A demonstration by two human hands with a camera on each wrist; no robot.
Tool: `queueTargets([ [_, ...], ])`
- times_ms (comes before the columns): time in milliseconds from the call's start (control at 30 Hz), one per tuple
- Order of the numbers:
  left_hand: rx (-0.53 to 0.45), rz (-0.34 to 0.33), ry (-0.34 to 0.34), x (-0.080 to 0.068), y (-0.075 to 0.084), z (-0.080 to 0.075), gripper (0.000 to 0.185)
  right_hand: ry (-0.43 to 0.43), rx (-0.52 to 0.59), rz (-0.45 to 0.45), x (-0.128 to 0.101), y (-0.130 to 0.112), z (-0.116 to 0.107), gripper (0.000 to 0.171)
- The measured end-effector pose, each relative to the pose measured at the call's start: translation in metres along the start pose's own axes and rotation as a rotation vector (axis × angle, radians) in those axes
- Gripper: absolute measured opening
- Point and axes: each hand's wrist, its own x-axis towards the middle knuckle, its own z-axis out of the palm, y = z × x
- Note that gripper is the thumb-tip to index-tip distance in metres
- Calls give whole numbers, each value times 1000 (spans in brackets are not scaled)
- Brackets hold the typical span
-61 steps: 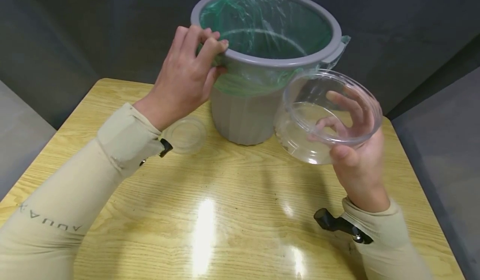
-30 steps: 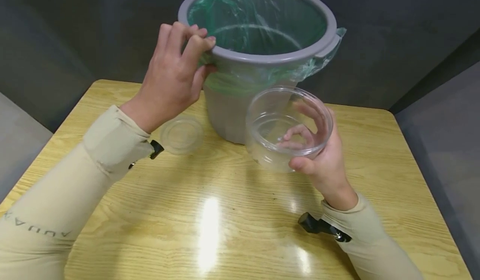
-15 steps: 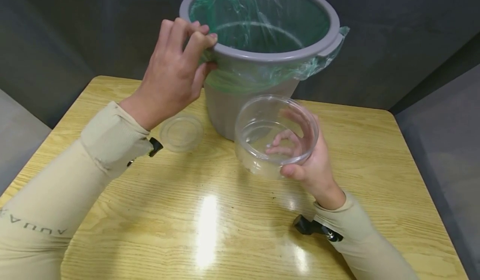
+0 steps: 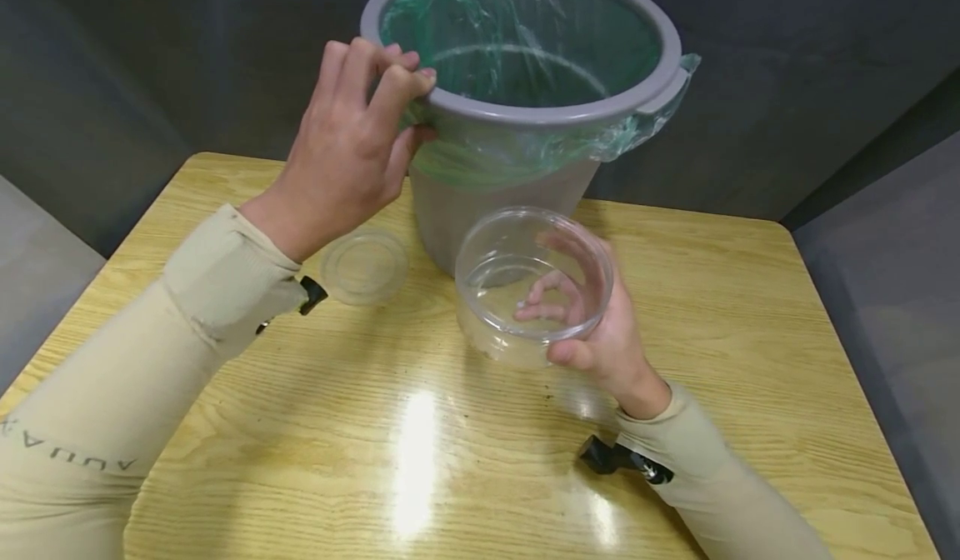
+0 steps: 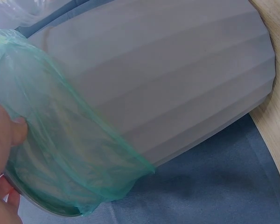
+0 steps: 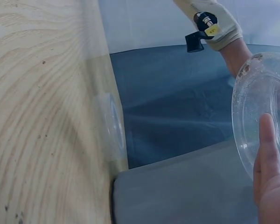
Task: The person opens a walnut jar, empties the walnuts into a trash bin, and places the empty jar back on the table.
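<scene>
We see the left hand (image 4: 348, 147) curled over the near rim of a round grey plastic bin (image 4: 495, 202), fingers on top and thumb pinching the thin green plastic liner (image 4: 517, 147) that folds over its edge. The right hand (image 4: 600, 339) cups a clear round plastic container (image 4: 525, 293) from underneath, thumb hooked on its near rim, fingers showing through the wall; it sits low in front of the bin, just above the pale wooden table (image 4: 450, 443). Below the left wrist, a clear round plastic lid (image 4: 364, 267) lies flat on the table.
</scene>
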Motion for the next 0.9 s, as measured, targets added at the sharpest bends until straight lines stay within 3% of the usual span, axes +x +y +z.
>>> queueTargets([
  [467,9,-6,0,-1,0,-1,31,-26,0,-3,-5,15,2,101],
  [900,13,8,11,0,0,-1,32,-29,-65,38,-10,28,1,102],
])
